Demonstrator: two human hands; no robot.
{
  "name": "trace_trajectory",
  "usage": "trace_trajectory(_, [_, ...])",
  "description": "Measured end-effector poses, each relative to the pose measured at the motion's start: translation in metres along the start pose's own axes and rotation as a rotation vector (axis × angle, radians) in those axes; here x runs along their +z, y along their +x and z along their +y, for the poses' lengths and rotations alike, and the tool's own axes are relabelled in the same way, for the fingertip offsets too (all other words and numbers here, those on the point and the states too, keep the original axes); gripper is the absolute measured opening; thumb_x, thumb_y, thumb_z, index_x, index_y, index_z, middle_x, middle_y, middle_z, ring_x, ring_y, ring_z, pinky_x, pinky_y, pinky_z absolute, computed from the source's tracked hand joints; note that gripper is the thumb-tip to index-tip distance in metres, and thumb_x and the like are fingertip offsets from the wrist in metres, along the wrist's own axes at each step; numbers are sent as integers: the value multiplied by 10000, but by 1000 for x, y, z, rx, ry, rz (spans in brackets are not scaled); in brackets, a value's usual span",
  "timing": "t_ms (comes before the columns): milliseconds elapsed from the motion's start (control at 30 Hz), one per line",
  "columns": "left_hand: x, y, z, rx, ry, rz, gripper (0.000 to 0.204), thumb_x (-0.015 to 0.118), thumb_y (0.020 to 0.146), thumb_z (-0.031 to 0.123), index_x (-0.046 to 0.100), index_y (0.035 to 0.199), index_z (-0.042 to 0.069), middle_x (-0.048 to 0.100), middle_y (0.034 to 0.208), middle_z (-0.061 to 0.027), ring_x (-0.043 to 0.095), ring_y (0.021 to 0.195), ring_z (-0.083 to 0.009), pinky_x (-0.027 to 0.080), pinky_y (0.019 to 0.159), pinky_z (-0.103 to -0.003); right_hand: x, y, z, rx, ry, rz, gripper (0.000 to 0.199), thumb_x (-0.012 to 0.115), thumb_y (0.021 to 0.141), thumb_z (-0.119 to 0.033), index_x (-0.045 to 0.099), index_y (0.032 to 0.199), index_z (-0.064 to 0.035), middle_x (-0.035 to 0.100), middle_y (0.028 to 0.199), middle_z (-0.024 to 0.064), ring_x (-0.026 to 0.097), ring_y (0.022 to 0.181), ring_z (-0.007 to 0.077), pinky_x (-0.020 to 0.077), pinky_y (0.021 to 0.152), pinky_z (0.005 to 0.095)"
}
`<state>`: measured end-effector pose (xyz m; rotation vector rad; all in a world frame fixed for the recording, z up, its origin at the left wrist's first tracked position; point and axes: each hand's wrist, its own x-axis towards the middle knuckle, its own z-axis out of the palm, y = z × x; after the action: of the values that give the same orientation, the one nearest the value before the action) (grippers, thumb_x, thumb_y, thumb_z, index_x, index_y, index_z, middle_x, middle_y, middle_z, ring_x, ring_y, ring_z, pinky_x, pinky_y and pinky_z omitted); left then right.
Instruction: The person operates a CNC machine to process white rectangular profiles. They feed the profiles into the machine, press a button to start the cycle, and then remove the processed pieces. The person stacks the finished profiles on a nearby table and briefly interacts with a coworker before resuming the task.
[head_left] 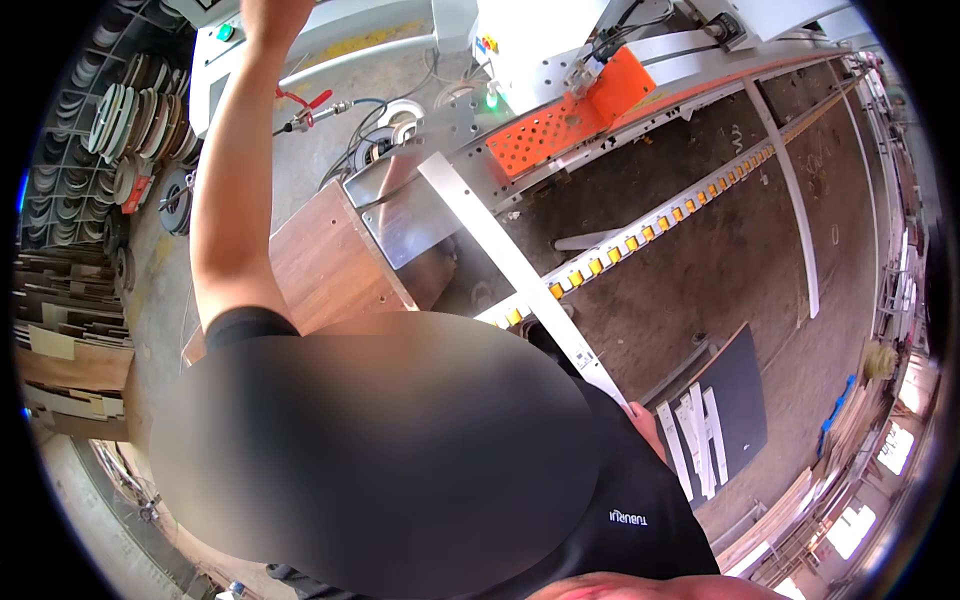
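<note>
The white strip [520, 265] slants across the middle, from a far end between 11 and 12 o'clock to a near end at 4 o'clock, with a small label close to the near end. There the right hand [648, 427] grips it; the fingers look closed on the strip, though most of them are hidden behind it and the black shirt [660, 500].

The left arm [232, 200] reaches up from a dark sleeve at 10 o'clock. The left hand [281, 12], at 11 o'clock, is nearly all cut off by the upper edge, so I cannot tell whether its fingers are wide, narrow or holding anything.

The strip crosses above the rail [650, 233] with yellow rollers, which runs out toward 2 o'clock. Its far end lies just beside the metal plate [405, 225] at 10 to 11 o'clock; I cannot tell if they touch. A wooden board [325, 262] adjoins the plate toward 9 to 10 o'clock. The orange guard [545, 135], partly pierced with holes, sits at 1 o'clock. Farther out at 4 o'clock, short white strips [695, 440] lie on a dark panel [742, 405]. Rolls [135, 118] of banding stand at 10 o'clock.
</note>
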<state>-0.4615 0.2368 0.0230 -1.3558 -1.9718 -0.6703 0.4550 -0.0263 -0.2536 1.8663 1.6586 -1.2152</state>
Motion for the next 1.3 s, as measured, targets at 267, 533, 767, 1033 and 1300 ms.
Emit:
trace_trajectory(267, [-44, -248, 20, -938, -1261, -404, 321, 504, 1090, 230, 580, 1310, 9, 668, 990, -86, 626, 665, -164, 541, 604, -335, 9, 26, -49, -97, 52, 69, 529, 707, 971, -525, 715, 1093, -11, 732, 998, 222, 724, 936, 353, 542, 839, 431])
trace_trajectory(533, [12, -319, -3, -521, -534, -854, 335, 537, 1087, 363, 678, 1242, 101, 730, 922, -112, 696, 695, -220, 557, 699, -393, 6, 41, -46, -182, 229, 72, 419, 779, 974, -375, 737, 1152, 2, 778, 1020, 148, 718, 955, 206, 550, 865, 373])
trace_trajectory(767, [60, -305, 1, -471, -255, -906, 388, 511, 1065, 467, 737, 1223, 195, 774, 872, -42, 754, 775, -234, 562, 757, -403, 13, 36, -37, -163, 234, 126, 417, 775, 977, -370, 742, 1153, 7, 770, 993, 132, 696, 928, 189, 545, 872, 355])
trace_trajectory(1033, [62, -298, 0, -413, -221, -966, 403, 496, 1057, 491, 750, 1161, 195, 765, 845, -40, 752, 746, -219, 558, 723, -402, 19, 39, -36, -165, 231, 177, 482, 785, 964, -407, 732, 1158, 31, 767, 1025, 182, 723, 953, 247, 547, 886, 378])
trace_trajectory(1300, [46, -302, 23, -366, -183, -983, 371, 534, 1041, 476, 780, 1148, 220, 792, 907, -86, 774, 800, -270, 577, 772, -436, 19, 39, -38, -190, 238, 197, 445, 788, 967, -378, 735, 1127, 34, 755, 995, 172, 707, 938, 220, 544, 873, 364])
